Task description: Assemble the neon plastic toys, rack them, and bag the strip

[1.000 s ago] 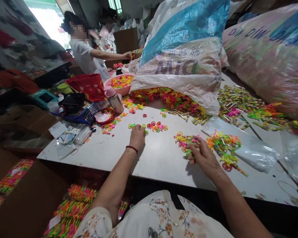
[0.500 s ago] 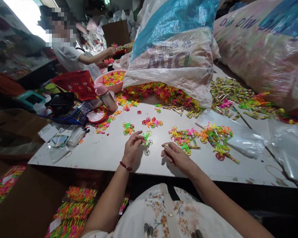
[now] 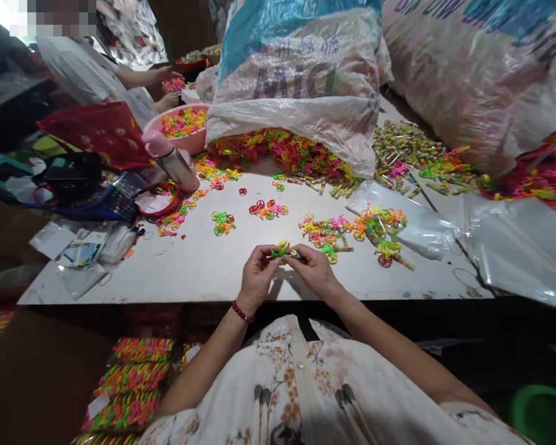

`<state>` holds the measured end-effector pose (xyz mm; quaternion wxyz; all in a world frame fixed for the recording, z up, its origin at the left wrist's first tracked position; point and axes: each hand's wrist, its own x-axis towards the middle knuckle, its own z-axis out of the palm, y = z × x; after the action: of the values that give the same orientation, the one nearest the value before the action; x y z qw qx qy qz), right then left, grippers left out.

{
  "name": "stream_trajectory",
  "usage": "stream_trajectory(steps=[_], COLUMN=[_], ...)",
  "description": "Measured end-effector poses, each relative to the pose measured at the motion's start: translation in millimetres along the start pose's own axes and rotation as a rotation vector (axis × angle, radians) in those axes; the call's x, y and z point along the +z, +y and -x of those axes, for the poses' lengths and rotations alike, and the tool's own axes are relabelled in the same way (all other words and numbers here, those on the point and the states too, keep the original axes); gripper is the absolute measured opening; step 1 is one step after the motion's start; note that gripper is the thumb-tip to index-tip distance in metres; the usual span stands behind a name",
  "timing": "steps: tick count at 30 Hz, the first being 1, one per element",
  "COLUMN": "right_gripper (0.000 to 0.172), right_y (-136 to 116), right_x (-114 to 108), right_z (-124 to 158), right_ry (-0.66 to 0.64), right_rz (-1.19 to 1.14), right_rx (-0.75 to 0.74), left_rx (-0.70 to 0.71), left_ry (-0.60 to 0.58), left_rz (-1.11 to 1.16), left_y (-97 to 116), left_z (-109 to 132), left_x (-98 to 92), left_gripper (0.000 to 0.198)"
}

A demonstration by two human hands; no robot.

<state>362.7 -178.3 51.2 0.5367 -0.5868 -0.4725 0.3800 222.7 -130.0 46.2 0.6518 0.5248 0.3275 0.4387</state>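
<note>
My left hand (image 3: 258, 276), with a red bead bracelet on its wrist, pinches a small green and yellow plastic toy (image 3: 280, 250) above the white table (image 3: 180, 281). My right hand (image 3: 315, 269) comes close from the other side, its fingers closed on a small patterned tube (image 3: 295, 254) whose end meets the toy. Beyond the hands lie a green and red toy (image 3: 223, 223) and a pink, red and orange group (image 3: 269, 209). To the right is a pile of toys and tubes (image 3: 322, 232).
A large sack (image 3: 296, 74) spills colourful pieces at the back. A bottle (image 3: 176, 164), a pink basin (image 3: 197, 141) and a red bag (image 3: 106, 133) stand left, near a co-worker (image 3: 74, 68). Plastic bags (image 3: 514, 247) lie right.
My hands have come together, bringing the tube to the green toy. The view has shifted, so the table's objects appear further left and higher. The co-worker's second hand now shows.
</note>
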Motion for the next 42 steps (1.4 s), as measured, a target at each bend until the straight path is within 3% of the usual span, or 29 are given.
stream_trajectory(steps=[6, 9, 13, 17, 20, 24, 26, 33, 42], right_gripper=[0.021, 0.032, 0.038, 0.038, 0.036, 0.025, 0.025, 0.034, 0.022], right_y=[12, 19, 22, 18, 13, 10, 11, 11, 7], right_x=[-5, -5, -4, 0, 6, 6, 3, -2, -3], right_z=[2, 4, 8, 15, 20, 20, 16, 6, 13], right_ry=[0.011, -0.028, -0.086, -0.182, -0.259, -0.233, -0.181, -0.136, -0.140], right_rz=[0.313, 0.435, 0.666, 0.721, 0.570, 0.349, 0.270, 0.213, 0.241], right_rx=[-0.254, -0.320, -0.385, -0.444, -0.387, -0.082, -0.017, -0.051, -0.036], left_rx=[0.012, -0.100, -0.240, -0.228, -0.198, -0.162, -0.194, -0.457, -0.373], left_ry=[0.078, 0.087, 0.037, 0.198, 0.287, 0.206, 0.151, 0.082, 0.063], left_rz=[-0.064, -0.032, 0.205, 0.246, 0.232, 0.202, 0.213, 0.402, 0.274], left_y=[-1, 3, 9, 5, 0, 3, 5, 4, 4], left_z=[-6, -8, -8, -9, -13, -16, -16, -11, 0], left_x=[-4.7, -8.2, -6.9, -3.3, -6.3, -19.8, -26.7, -24.8, 0.7], left_gripper=[0.018, 0.019, 0.018, 0.023, 0.031, 0.039, 0.041, 0.027, 0.035])
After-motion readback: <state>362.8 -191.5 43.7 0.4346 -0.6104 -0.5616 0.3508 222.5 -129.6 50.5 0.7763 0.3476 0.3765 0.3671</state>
